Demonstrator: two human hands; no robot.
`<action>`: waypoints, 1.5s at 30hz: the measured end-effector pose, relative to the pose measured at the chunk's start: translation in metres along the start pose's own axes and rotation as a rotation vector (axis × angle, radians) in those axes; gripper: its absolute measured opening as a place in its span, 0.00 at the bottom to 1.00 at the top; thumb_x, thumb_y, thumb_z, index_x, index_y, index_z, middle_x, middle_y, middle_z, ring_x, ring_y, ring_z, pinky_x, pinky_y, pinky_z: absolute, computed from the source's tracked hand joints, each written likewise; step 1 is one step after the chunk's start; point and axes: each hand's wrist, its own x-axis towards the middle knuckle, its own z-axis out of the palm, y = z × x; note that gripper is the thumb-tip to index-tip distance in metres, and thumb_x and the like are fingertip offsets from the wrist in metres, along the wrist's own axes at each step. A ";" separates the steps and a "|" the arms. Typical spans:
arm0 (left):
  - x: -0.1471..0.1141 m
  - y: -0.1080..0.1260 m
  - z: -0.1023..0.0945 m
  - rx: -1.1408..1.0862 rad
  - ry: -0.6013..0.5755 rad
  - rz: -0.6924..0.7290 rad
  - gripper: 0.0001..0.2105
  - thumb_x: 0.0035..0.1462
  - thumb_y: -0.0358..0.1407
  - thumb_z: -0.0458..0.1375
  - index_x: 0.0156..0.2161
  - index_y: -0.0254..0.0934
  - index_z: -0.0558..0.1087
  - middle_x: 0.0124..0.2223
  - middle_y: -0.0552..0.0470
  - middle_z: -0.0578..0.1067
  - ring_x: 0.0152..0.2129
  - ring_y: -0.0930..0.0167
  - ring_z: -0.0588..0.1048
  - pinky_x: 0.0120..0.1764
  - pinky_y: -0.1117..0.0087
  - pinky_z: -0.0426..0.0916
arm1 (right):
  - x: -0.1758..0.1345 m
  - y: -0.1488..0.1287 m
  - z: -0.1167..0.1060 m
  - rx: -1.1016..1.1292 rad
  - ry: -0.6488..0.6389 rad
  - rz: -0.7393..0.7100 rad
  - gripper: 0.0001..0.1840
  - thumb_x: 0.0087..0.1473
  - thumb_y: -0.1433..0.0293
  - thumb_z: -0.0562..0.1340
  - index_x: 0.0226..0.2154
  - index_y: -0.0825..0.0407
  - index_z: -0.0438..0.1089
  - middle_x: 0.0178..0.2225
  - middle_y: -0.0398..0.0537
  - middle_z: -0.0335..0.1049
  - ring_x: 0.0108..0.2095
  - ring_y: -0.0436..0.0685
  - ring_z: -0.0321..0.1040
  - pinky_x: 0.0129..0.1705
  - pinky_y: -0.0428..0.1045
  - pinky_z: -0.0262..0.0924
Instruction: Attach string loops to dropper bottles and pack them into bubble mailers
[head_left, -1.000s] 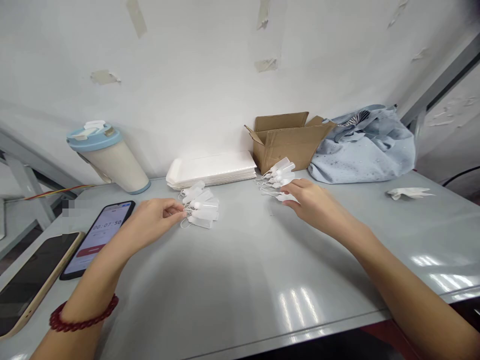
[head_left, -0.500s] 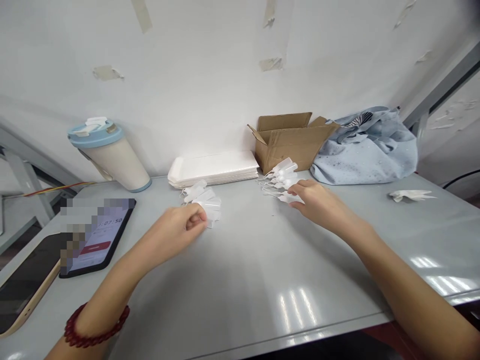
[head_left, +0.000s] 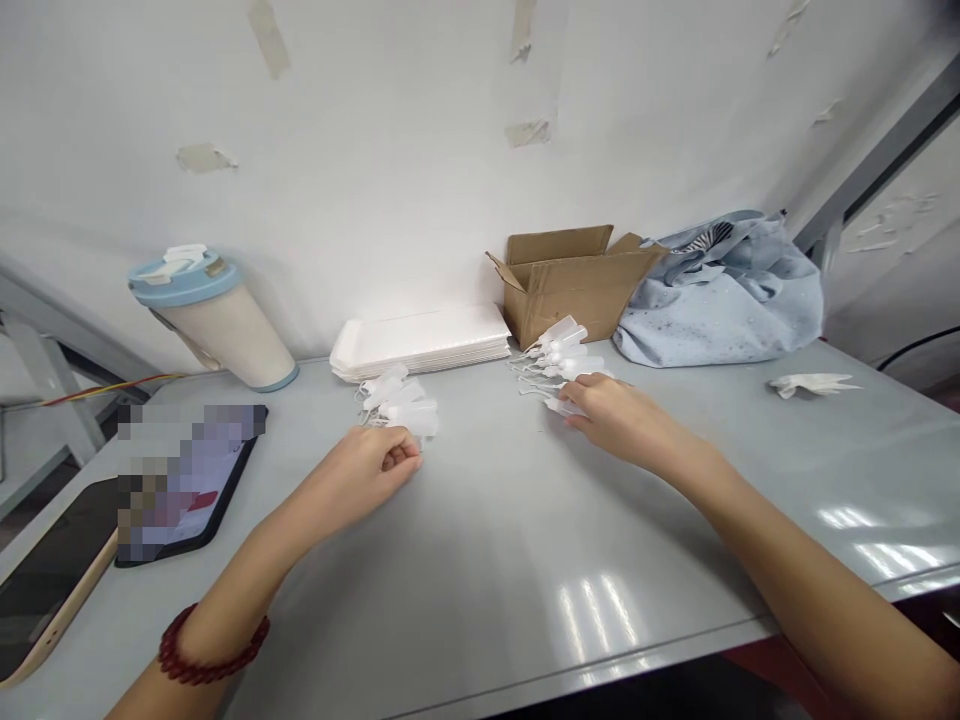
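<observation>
Two small groups of translucent white plastic pieces with thin, string-like ends lie on the grey table. The left group (head_left: 401, 398) is just beyond my left hand (head_left: 375, 463), whose fingers are curled together. A pale edge shows behind its fingertips, but whether they hold a piece is hidden. My right hand (head_left: 615, 415) has its thumb and fingers closed around the nearest translucent white plastic piece (head_left: 564, 407) of the right group (head_left: 561, 350). That piece still lies low at the table, its thin end pointing left.
Behind the groups are a stack of white envelopes (head_left: 424, 340), an open cardboard box (head_left: 577, 295) and a light blue cloth bag (head_left: 724, 300). A tumbler (head_left: 225, 320) and two phones (head_left: 56, 575) are on the left; crumpled tissue (head_left: 814, 384) lies right.
My right hand has lowered and closed its fingers on the nearest plastic piece. My left hand has shifted slightly toward me, away from the left group. The whole view has moved a little.
</observation>
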 end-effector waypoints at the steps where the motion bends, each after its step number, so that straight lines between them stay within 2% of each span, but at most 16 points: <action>1: 0.000 0.001 0.000 0.000 -0.005 0.002 0.10 0.55 0.38 0.49 0.28 0.39 0.70 0.27 0.54 0.74 0.25 0.68 0.72 0.27 0.71 0.62 | 0.000 -0.001 0.000 0.007 0.000 -0.004 0.08 0.53 0.75 0.60 0.37 0.56 0.70 0.35 0.54 0.71 0.36 0.62 0.69 0.32 0.51 0.60; 3: -0.001 0.004 0.000 -0.005 -0.016 0.004 0.10 0.55 0.38 0.49 0.27 0.39 0.69 0.26 0.54 0.73 0.24 0.69 0.71 0.27 0.71 0.62 | -0.002 -0.002 -0.002 0.077 0.016 -0.026 0.08 0.54 0.74 0.59 0.37 0.55 0.70 0.36 0.53 0.71 0.36 0.61 0.69 0.32 0.50 0.60; 6: -0.003 0.008 0.001 -0.051 -0.022 0.007 0.11 0.56 0.39 0.50 0.26 0.39 0.69 0.25 0.55 0.72 0.23 0.70 0.69 0.26 0.71 0.62 | -0.004 -0.005 -0.006 0.312 0.079 -0.125 0.08 0.54 0.72 0.58 0.38 0.54 0.70 0.36 0.51 0.71 0.35 0.57 0.68 0.35 0.49 0.61; 9: -0.005 0.014 0.004 -0.189 -0.012 0.009 0.10 0.56 0.41 0.51 0.32 0.39 0.70 0.28 0.55 0.73 0.25 0.70 0.71 0.28 0.72 0.64 | -0.008 -0.012 -0.012 0.553 0.105 -0.220 0.10 0.55 0.70 0.57 0.39 0.53 0.70 0.35 0.49 0.72 0.35 0.55 0.67 0.36 0.49 0.61; 12: -0.007 0.019 0.010 -0.372 -0.006 -0.014 0.14 0.58 0.44 0.51 0.45 0.40 0.68 0.32 0.54 0.75 0.26 0.70 0.73 0.31 0.70 0.66 | -0.012 -0.022 -0.017 0.772 0.029 -0.235 0.11 0.58 0.67 0.55 0.40 0.51 0.71 0.36 0.46 0.73 0.34 0.53 0.67 0.32 0.47 0.60; 14: -0.007 0.022 0.013 -0.462 -0.009 -0.029 0.17 0.59 0.45 0.50 0.50 0.40 0.65 0.33 0.53 0.74 0.26 0.71 0.73 0.31 0.70 0.66 | -0.014 -0.028 -0.018 0.906 -0.043 -0.230 0.12 0.60 0.65 0.53 0.40 0.50 0.71 0.37 0.45 0.73 0.35 0.52 0.67 0.33 0.47 0.60; 16: -0.007 0.024 0.014 -0.514 -0.011 -0.033 0.18 0.60 0.46 0.50 0.51 0.39 0.65 0.33 0.53 0.74 0.26 0.72 0.72 0.30 0.71 0.65 | -0.016 -0.033 -0.017 1.025 -0.100 -0.227 0.14 0.61 0.64 0.52 0.41 0.49 0.71 0.37 0.44 0.72 0.36 0.53 0.67 0.36 0.48 0.60; 20: -0.007 0.025 0.016 -0.543 -0.019 -0.005 0.14 0.60 0.45 0.50 0.42 0.39 0.71 0.33 0.54 0.74 0.25 0.74 0.71 0.28 0.73 0.63 | -0.016 -0.038 -0.013 1.185 -0.173 -0.215 0.14 0.61 0.62 0.53 0.40 0.50 0.71 0.36 0.45 0.71 0.38 0.53 0.67 0.41 0.49 0.60; 25: -0.007 0.026 0.018 -0.553 0.007 0.013 0.12 0.60 0.43 0.51 0.37 0.39 0.73 0.32 0.55 0.74 0.24 0.75 0.70 0.28 0.74 0.62 | -0.016 -0.039 -0.011 1.271 -0.151 -0.187 0.14 0.60 0.61 0.54 0.41 0.50 0.71 0.34 0.44 0.70 0.36 0.52 0.65 0.40 0.49 0.60; 30: -0.008 0.030 0.019 -0.519 0.046 0.022 0.11 0.58 0.42 0.54 0.31 0.38 0.74 0.26 0.56 0.72 0.24 0.75 0.70 0.29 0.74 0.63 | -0.018 -0.042 -0.010 1.306 -0.137 -0.181 0.14 0.60 0.61 0.54 0.41 0.50 0.71 0.33 0.44 0.70 0.35 0.51 0.65 0.39 0.48 0.60; 38: -0.012 0.034 0.019 -0.540 0.034 0.054 0.10 0.59 0.40 0.53 0.34 0.39 0.74 0.29 0.56 0.74 0.24 0.75 0.70 0.31 0.74 0.64 | -0.018 -0.044 -0.008 1.295 -0.127 -0.189 0.15 0.60 0.61 0.54 0.42 0.50 0.71 0.33 0.45 0.70 0.36 0.52 0.66 0.40 0.48 0.61; 45: -0.011 0.033 0.019 -0.557 0.046 0.056 0.11 0.58 0.42 0.53 0.32 0.39 0.74 0.28 0.56 0.73 0.24 0.75 0.70 0.29 0.74 0.63 | -0.018 -0.044 -0.008 1.283 -0.128 -0.195 0.15 0.60 0.60 0.54 0.42 0.50 0.70 0.34 0.45 0.70 0.36 0.52 0.66 0.39 0.49 0.60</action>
